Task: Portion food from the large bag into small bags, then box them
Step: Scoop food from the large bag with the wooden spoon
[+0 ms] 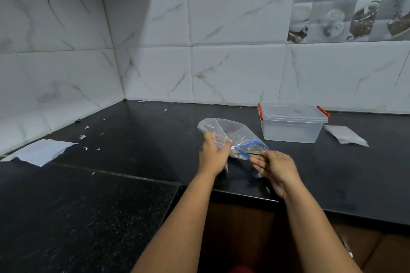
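Large bag (233, 134) held just above desk (133, 139), in front-left of lidded box (291, 123). Long axis runs far-left to near-right; blue zip mouth toward right hand (276, 165), which pinches it. Left hand (214, 154) grips the bag's middle with a small bag (218, 138).

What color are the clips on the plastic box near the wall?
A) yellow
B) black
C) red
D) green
C: the clear plastic box has a red clip at each end of its lid, and it stands on the dark counter behind the bag that the hands hold.
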